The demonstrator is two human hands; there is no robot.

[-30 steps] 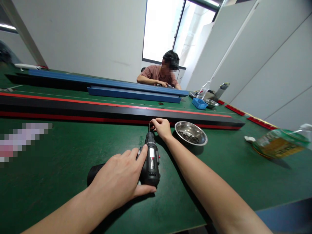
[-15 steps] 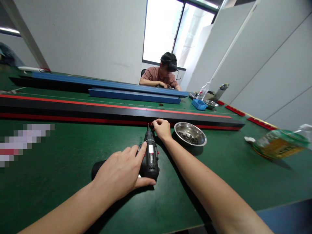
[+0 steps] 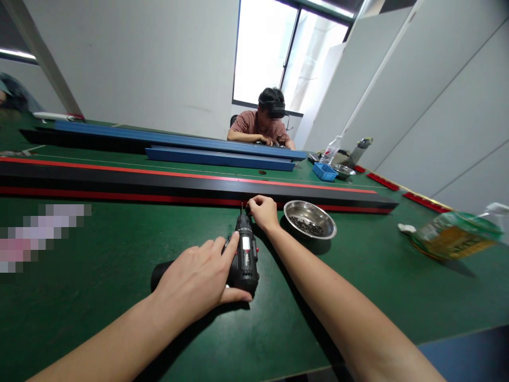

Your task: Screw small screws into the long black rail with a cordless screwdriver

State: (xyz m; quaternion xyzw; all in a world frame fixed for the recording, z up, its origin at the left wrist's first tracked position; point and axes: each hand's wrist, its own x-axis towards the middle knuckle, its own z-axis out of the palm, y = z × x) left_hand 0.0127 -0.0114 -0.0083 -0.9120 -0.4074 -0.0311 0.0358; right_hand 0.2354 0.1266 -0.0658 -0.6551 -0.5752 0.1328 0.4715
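Observation:
My left hand [image 3: 194,284] grips a black cordless drill [image 3: 243,254] that lies low over the green table [image 3: 99,276], its bit pointing at the near side of a long black bar with red stripes [image 3: 178,185]. My right hand [image 3: 263,211] is closed in a pinch right at the drill's tip, against the bar; what it pinches is too small to make out. A steel bowl of small dark screws [image 3: 310,218] sits just right of that hand.
Long blue bars [image 3: 218,156] lie beyond the black bar. Another person [image 3: 262,124] sits at the far side. A blue tray [image 3: 325,171], a second steel bowl [image 3: 344,170] and bottles stand far right. A plastic bag [image 3: 453,236] lies on the right.
The drill and my left hand have slid slightly forward toward the bar; my right hand stays pinched at the bit's tip.

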